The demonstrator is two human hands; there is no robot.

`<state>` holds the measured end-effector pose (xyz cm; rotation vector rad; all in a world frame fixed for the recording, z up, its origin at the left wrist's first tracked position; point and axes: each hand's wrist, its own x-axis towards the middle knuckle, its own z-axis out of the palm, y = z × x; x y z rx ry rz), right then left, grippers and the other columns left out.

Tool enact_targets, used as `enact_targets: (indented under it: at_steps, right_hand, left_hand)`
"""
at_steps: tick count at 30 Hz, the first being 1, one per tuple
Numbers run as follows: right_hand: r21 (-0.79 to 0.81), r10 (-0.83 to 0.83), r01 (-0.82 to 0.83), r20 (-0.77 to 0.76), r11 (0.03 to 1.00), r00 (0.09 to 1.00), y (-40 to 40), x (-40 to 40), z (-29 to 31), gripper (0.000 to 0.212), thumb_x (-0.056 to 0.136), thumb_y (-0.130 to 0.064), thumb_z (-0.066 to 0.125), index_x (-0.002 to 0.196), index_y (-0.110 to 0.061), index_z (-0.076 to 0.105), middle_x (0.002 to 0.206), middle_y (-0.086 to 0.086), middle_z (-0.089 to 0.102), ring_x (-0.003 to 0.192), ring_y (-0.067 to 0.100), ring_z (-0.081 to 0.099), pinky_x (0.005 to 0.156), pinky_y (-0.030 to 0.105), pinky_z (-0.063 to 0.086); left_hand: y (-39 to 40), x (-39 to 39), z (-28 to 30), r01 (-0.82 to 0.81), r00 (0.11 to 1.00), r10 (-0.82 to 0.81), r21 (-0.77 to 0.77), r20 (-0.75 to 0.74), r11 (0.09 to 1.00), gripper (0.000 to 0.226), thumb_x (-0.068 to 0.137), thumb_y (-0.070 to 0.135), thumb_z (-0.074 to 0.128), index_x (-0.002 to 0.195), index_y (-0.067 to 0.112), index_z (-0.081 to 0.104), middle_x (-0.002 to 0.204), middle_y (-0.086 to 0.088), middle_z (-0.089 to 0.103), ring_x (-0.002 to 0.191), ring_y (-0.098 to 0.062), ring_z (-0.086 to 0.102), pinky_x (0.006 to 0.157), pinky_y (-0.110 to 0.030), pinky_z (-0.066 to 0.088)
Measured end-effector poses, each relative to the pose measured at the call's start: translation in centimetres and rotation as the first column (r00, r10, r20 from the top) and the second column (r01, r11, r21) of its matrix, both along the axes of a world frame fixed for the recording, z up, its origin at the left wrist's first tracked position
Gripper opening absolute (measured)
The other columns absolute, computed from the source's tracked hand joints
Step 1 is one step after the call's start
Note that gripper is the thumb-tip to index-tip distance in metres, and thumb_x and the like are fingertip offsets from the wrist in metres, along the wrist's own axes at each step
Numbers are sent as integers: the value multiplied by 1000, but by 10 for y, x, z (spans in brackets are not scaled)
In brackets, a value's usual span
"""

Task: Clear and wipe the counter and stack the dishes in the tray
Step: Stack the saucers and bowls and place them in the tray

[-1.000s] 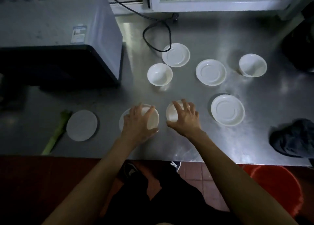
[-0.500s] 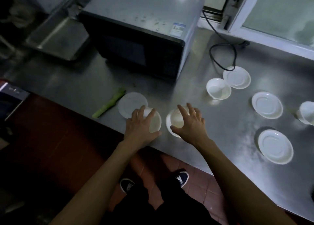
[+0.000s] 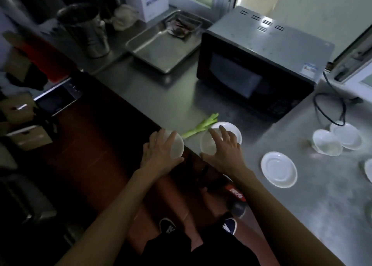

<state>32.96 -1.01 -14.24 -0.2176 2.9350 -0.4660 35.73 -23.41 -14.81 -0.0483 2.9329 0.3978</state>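
My left hand [image 3: 158, 154] grips a small white bowl [image 3: 177, 146] from above, held over the counter's front edge. My right hand [image 3: 225, 151] grips a second white bowl [image 3: 207, 145] from above, in front of a white saucer [image 3: 231, 130] on the steel counter [image 3: 302, 195]. A steel tray [image 3: 161, 50] sits at the far left of the counter. More white dishes lie to the right: a saucer [image 3: 278, 169], a bowl [image 3: 327, 145] and a saucer [image 3: 348, 136] behind it.
A green onion stalk [image 3: 199, 128] lies between the two held bowls. A microwave [image 3: 259, 64] stands at the back, its black cord [image 3: 330, 108] looping on the counter. A metal pot [image 3: 84, 30] and a white box [image 3: 153, 0] stand past the tray.
Both hands have lifted their bowls and carried them left along the counter's front edge. The view has swung left, bringing the tray and pot into sight.
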Motion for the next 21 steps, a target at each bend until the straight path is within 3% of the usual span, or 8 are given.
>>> enact_targets:
  at_steps: [4, 12, 21]
  right_hand:
    - [-41, 113, -114, -10, 993, 993, -52, -11, 5, 89, 77, -60, 68, 151, -36, 25, 162, 3, 16, 145, 33, 18, 105, 56, 32]
    - [-20, 302, -303, -24, 953, 953, -138, -49, -4, 95, 71, -63, 71, 151, -33, 29, 161, 7, 22, 141, 35, 24, 101, 54, 40]
    - [-112, 382, -379, 7, 919, 924, -194, -148, -17, 91, 73, -63, 68, 149, -33, 29, 160, 4, 20, 142, 33, 22, 105, 54, 36]
  left_hand:
    - [-48, 11, 6, -121, 993, 121, 22, 17, 992, 98, 76, 68, 64, 153, 38, 11, 162, -2, 1, 147, -29, 5, 114, -52, 22]
    - [-120, 11, -1, -308, 951, 308, 0, 38, 951, 98, 74, 70, 64, 152, 41, 11, 162, 0, 5, 147, -28, 8, 112, -52, 25]
    - [-169, -67, 0, -367, 924, 369, -36, 101, 929, 98, 76, 66, 67, 153, 42, 11, 162, 1, 3, 148, -26, 4, 113, -54, 23]
